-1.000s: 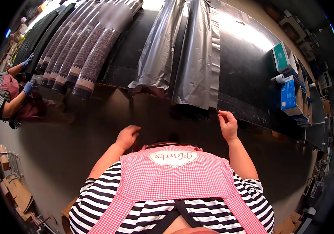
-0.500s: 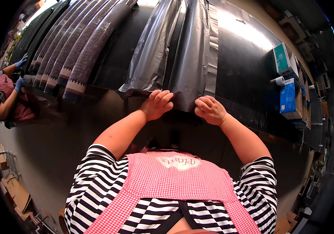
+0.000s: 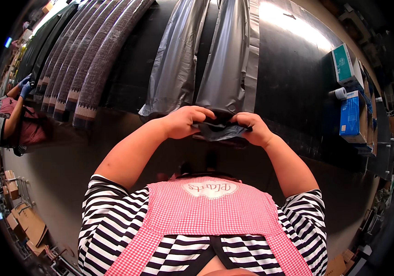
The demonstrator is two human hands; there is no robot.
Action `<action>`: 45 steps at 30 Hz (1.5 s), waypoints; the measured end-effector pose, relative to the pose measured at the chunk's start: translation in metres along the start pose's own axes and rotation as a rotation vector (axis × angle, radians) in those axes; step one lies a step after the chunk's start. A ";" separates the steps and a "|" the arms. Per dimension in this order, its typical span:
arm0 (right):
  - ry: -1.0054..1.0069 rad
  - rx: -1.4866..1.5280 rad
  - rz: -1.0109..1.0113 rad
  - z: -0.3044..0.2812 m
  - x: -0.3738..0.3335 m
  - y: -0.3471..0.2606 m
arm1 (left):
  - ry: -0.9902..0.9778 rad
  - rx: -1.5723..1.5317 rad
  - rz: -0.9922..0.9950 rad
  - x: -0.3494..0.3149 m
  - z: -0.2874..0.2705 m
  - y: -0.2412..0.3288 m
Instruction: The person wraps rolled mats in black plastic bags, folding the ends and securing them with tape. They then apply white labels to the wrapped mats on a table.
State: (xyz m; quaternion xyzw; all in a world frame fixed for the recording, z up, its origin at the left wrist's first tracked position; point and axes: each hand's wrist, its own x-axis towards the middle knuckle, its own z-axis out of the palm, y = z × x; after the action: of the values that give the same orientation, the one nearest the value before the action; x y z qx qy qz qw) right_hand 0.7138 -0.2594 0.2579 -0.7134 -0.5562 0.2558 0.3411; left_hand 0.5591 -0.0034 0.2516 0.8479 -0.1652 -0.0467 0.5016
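A long grey plastic sleeve (image 3: 224, 69), bulging as if round a roll, lies lengthwise on the black table with its near end over the front edge. My left hand (image 3: 183, 122) pinches the left side of its loose mouth, and my right hand (image 3: 255, 129) grips the right side. Between my hands the mouth gapes, with a dark fold hanging toward me; what is inside cannot be made out. To the left lies a second grey plastic sleeve (image 3: 174, 69), apart from my hands.
Several plastic-wrapped patterned rolls (image 3: 98, 69) lie at the left. Beyond them a co-worker in blue gloves (image 3: 25, 87) handles dark rolls. On the right stand a green-and-white box (image 3: 342, 64), a blue box (image 3: 351, 117) and a white tape roll (image 3: 340, 93) on the black table (image 3: 289, 83).
My hands have drawn the sleeve's near end open and folded its edge toward me. My left hand has moved slightly right. The co-worker's gloved hands have come closer together.
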 end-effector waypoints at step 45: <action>0.432 0.598 0.864 0.040 0.007 0.034 | 0.794 -0.576 -0.857 0.042 0.071 -0.038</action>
State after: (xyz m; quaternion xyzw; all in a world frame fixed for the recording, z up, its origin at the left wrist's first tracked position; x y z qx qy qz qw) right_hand 0.7071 -0.2500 0.2067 -0.7847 -0.0348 0.3665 0.4987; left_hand 0.5902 -0.0598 0.1874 0.6229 0.4048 0.0320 0.6687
